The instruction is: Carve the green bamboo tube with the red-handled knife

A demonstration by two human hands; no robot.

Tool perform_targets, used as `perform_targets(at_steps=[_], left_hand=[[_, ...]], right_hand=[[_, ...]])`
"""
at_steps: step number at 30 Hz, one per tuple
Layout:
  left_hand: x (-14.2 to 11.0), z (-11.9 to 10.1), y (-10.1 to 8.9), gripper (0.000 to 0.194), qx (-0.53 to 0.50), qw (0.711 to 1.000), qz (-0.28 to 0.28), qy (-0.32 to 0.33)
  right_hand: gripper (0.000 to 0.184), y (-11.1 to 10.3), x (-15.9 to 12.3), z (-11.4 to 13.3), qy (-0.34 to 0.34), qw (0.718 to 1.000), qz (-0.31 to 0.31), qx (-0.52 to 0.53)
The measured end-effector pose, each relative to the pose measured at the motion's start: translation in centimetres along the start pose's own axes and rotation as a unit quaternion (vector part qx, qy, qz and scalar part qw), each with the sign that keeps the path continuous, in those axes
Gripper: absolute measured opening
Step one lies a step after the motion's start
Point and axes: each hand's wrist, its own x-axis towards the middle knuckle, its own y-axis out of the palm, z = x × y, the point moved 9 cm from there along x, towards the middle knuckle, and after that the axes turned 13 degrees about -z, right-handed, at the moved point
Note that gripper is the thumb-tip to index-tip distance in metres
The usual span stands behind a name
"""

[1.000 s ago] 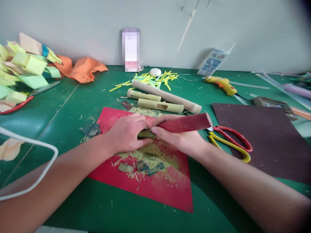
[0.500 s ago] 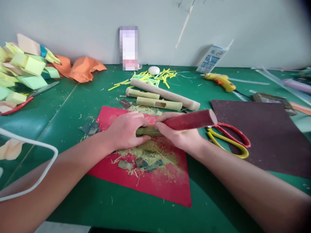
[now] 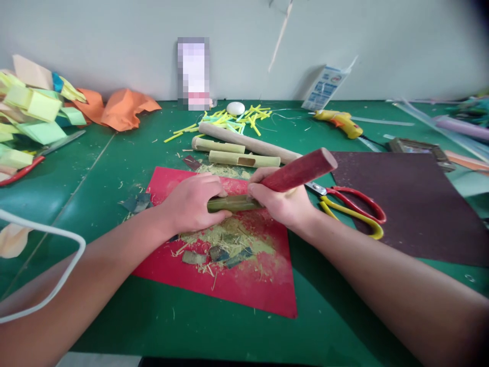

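My left hand [image 3: 196,202] is closed around one end of a short green bamboo piece [image 3: 234,204], held above a red sheet [image 3: 267,298]. In my right hand [image 3: 284,201] is a tool with a thick, round red handle [image 3: 301,171]; the handle's butt points up and to the right. Its working end is hidden by my fingers, close to the bamboo's right end. Pale shavings [image 3: 229,232] and several dark scraps of sandpaper-like sheet [image 3: 194,257] lie on the red sheet below my hands.
Cut bamboo pieces [image 3: 244,158] and a long wooden rod [image 3: 248,140] lie behind my hands. Scissors [image 3: 355,206] rest right, beside a dark brown sheet [image 3: 412,204]. A yellow glue gun [image 3: 340,122] sits further back. Folded papers [image 3: 34,107] fill the left; a white cable [image 3: 72,265] crosses my left forearm.
The red handle has tilted upward at its butt end. My right hand has shifted a little away from my left, baring more of the bamboo. The whole view has shifted slightly.
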Motion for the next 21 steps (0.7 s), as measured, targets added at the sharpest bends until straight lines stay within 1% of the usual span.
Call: perform_targets(at_steps=[5,12,17,21], left_hand=[[-0.07,0.13,0.05,0.026,-0.004,1.000,-0.001,-0.005],[-0.12,0.42,0.01,0.028,-0.004,1.000,-0.006,-0.026],[-0.06,0.62,0.09,0.029,-0.016,0.999,-0.006,-0.031],[-0.01,0.64,0.02,0.028,-0.018,0.999,-0.010,-0.028]], right_hand=[[0.012,0.01,0.01,0.44,-0.025,1.000,-0.003,-0.009],[0.013,0.10,-0.16,0.22,-0.019,1.000,-0.003,-0.020],[0.015,0.22,-0.05,0.47,-0.029,0.999,0.000,-0.014],[0.014,0.07,-0.15,0.78,-0.043,0.999,-0.010,-0.027]])
